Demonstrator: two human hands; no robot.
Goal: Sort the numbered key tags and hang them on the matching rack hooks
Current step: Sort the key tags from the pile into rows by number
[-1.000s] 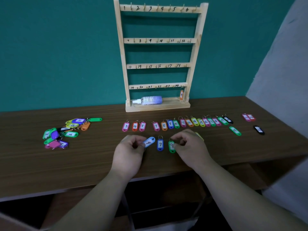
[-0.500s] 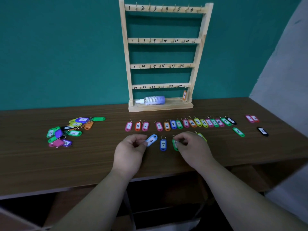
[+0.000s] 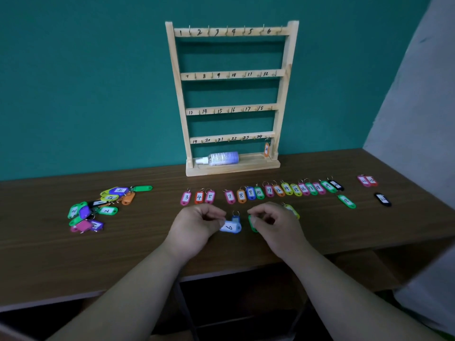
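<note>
We are pinching the pale blue tag (image 3: 230, 227) in our left hand (image 3: 197, 227), low in the frame's centre, where it is jutting out just right of the fingertips. Our right hand (image 3: 273, 225) is nipping a green tag (image 3: 253, 225) at its left edge. We should be turning the digit upright before placing it, since it could be six or nine. The sorted row (image 3: 258, 193) above is showing a gap between 5 and 7, so we are probably aiming there.

rack (image 3: 246, 167): 1
rails (image 3: 231, 75): 4
numbered hooks (image 3: 190, 30): 24
hung tag (image 3: 266, 149): 1
spray bottle (image 3: 221, 158): 1
row tags (image 3: 258, 192): 16
front tags (image 3: 230, 227): 4
stray tags (image 3: 346, 201), right: 4
pile (image 3: 106, 210), left: roughly a dozen, overlap blocks an exact count
</note>
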